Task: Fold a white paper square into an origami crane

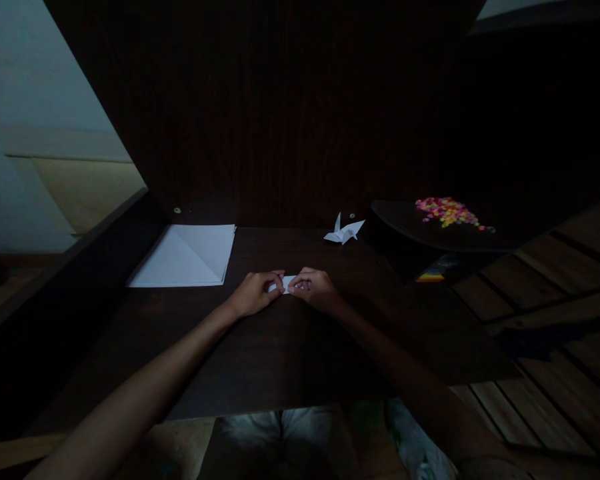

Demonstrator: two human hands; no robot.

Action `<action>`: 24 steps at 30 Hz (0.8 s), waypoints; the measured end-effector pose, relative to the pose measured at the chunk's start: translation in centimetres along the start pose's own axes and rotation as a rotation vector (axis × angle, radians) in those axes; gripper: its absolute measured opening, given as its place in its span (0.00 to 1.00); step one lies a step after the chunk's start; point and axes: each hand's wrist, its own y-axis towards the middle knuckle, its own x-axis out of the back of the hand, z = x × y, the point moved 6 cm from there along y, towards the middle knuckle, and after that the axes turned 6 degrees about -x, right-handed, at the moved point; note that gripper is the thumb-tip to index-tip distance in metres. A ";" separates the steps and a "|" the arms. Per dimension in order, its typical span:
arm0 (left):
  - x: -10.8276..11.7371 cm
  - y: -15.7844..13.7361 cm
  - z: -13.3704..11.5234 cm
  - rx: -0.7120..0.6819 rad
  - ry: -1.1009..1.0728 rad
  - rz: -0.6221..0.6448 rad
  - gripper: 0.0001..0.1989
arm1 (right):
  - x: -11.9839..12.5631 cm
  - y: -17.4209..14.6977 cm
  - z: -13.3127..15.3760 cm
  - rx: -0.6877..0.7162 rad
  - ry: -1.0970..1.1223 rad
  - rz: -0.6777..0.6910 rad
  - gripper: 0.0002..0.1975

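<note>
Near the middle of the dark desk, a small folded piece of white paper lies between my two hands. My left hand pinches its left end, thumb and fingers closed on it. At the other end my right hand grips the paper in the same way, its fingers curled. Much of the paper is covered by the fingers, so its exact folds cannot be made out. Beyond my right hand stands a white paper crane. To the left rests a stack of white square sheets with a diagonal crease on top.
A dark raised shelf on the right bears a heap of small colourful pieces. The desk has a tall back panel and a low side wall on the left. Wooden slats show at the right.
</note>
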 end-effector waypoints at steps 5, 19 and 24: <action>0.1 0.0 0.8 0.023 -0.133 -0.006 0.05 | 0.1 0.1 0.1 -0.009 -0.001 0.014 0.02; 1.1 -0.5 0.5 0.058 -0.255 0.238 0.19 | 1.2 -0.3 -0.6 0.080 -0.074 0.030 0.15; 1.7 -1.3 -1.7 0.051 0.094 0.221 0.18 | 2.5 -0.5 -1.0 0.126 -0.185 -0.188 0.06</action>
